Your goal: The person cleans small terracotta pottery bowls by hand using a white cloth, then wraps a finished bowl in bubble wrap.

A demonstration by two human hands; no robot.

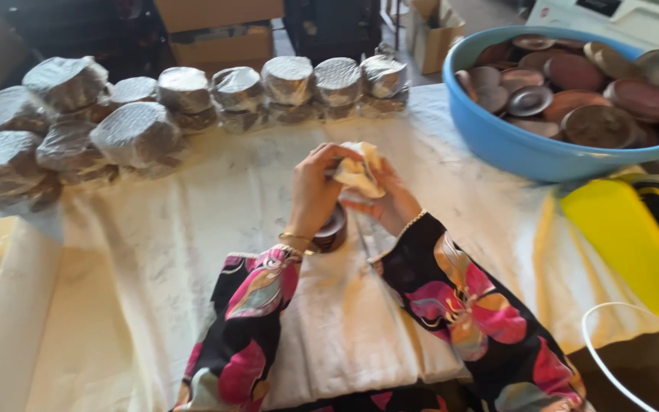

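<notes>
Both my hands meet at the middle of the table over a cream cloth. My left hand and my right hand together grip a crumpled pale cloth or paper wad, held between the fingertips. Just below my left wrist a small round dark container with a shiny rim rests on the cloth, partly hidden by the hand. Both sleeves are black with pink flowers, and I wear bracelets on both wrists.
Several foil-wrapped round stacks line the table's far edge and left side. A blue basin of round brownish metal lids stands at the right. A yellow tape dispenser lies near the right edge. Cardboard boxes stand behind.
</notes>
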